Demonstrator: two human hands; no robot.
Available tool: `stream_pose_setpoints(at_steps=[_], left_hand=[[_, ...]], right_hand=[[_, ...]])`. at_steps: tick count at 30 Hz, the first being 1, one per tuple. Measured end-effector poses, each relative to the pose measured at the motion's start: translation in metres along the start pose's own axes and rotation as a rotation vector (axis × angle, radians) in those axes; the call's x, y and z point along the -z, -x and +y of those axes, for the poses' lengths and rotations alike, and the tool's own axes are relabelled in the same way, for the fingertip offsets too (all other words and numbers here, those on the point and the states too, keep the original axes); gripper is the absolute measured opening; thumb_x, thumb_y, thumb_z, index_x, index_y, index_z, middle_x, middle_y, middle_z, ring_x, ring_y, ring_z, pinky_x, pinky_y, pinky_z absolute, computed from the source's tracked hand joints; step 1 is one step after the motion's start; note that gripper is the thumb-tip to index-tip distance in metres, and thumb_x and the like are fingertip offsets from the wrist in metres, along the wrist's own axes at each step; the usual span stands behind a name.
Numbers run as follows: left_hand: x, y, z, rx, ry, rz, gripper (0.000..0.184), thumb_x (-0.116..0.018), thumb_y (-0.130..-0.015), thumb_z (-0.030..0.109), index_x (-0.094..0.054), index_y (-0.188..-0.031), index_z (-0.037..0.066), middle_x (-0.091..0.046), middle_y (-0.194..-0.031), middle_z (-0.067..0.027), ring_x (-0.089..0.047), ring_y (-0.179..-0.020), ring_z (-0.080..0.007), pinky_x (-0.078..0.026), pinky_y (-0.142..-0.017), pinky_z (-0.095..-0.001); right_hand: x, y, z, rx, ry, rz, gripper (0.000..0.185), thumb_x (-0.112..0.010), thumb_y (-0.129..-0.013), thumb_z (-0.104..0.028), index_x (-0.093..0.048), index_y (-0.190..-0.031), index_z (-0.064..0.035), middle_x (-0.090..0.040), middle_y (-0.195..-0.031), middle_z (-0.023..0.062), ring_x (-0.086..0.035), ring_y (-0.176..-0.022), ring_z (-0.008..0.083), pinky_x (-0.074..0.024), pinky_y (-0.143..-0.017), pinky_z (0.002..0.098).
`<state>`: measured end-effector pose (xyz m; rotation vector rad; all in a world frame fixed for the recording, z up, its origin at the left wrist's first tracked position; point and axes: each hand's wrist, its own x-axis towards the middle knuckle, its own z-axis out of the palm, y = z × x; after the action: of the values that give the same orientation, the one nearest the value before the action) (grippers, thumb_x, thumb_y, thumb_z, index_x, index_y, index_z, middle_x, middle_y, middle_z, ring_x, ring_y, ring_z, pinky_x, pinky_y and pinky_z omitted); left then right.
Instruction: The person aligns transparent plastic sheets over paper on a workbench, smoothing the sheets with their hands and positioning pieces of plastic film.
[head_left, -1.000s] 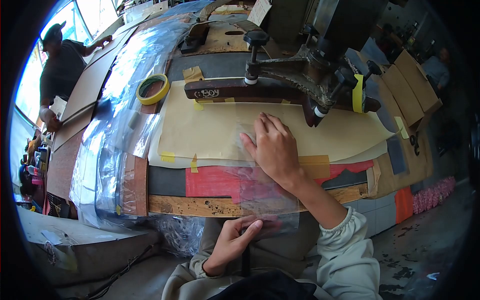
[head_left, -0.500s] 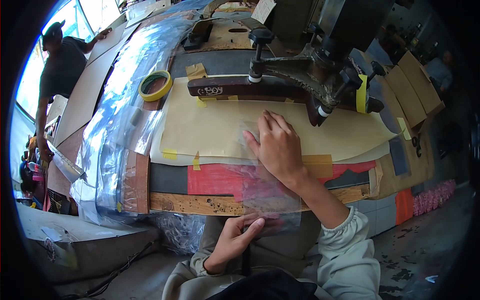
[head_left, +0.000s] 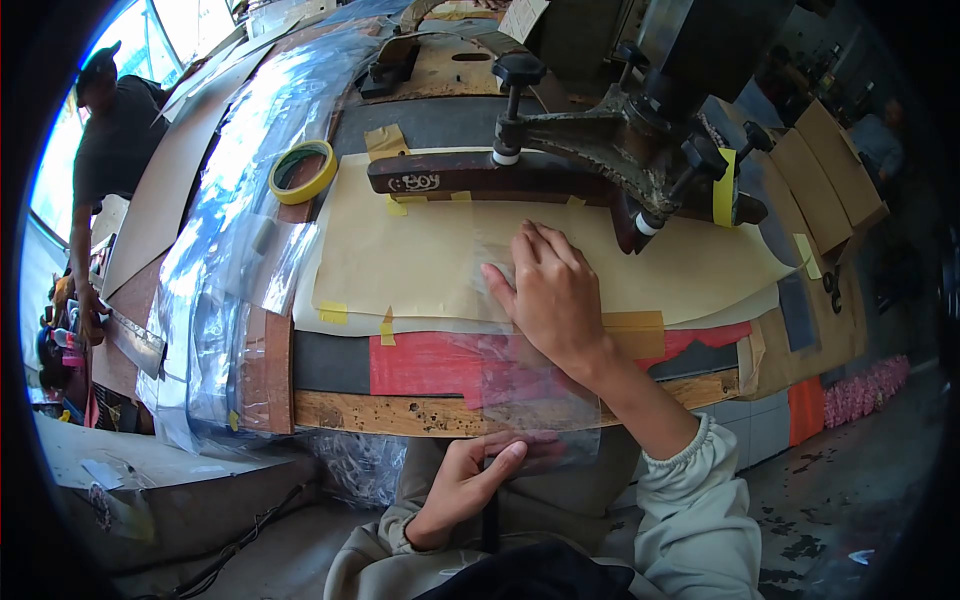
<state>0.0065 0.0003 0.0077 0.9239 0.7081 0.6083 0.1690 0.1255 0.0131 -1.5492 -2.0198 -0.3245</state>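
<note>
On the work table, seen from the head camera, a clear plastic sheet (head_left: 530, 390) is laid partly over a big piece of cream paper (head_left: 400, 255). Its far part is pressed down by the right hand (head_left: 557, 290), which is held flat, palm down, with the fingers side by side and the thumb spread away. From there the plastic is stretched over a red sheet (head_left: 425, 365) and past the wooden edge (head_left: 400, 412) of the table. Its near end is touched by the left hand (head_left: 473, 483), just below that edge, with the fingers bent and the thumb on the near side. It cannot be told if the plastic is pinched there. The cream paper is crossed along its far side by a dark bar (head_left: 480, 175), which is joined to a big metal arm (head_left: 590, 140). Bits of yellow tape (head_left: 333, 313) are stuck on the paper's near edge. Near its far left corner, a roll of yellow tape (head_left: 308, 193) is seen beside shiny clear plastic wrap (head_left: 210, 270). At the far left, a flat blade-like tool (head_left: 135, 340) is held by another person (head_left: 115, 150) next to a brown board (head_left: 190, 170). At the right, brown boxes (head_left: 815, 185) can be seen.
</note>
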Motion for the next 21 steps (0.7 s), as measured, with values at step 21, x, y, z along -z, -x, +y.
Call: stream_pose_setpoints(at_steps=[21], left_hand=[[0.0028, 0.0006, 0.0088, 0.038, -0.027, -0.024, 0.036, -0.043, -0.100, 0.019, -0.056, -0.121, -0.007, -0.067, -0.109, -0.0139, -0.059, -0.108, -0.0161, -0.041, -0.098, -0.0287]], right_hand=[[0.0016, -0.0012, -0.0017, -0.003, 0.014, -0.001, 0.043, -0.067, -0.081, -0.028, -0.060, -0.102, 0.0085, -0.064, -0.105, 0.0218, -0.061, -0.100, 0.0310, -0.0532, -0.082, 0.0373]])
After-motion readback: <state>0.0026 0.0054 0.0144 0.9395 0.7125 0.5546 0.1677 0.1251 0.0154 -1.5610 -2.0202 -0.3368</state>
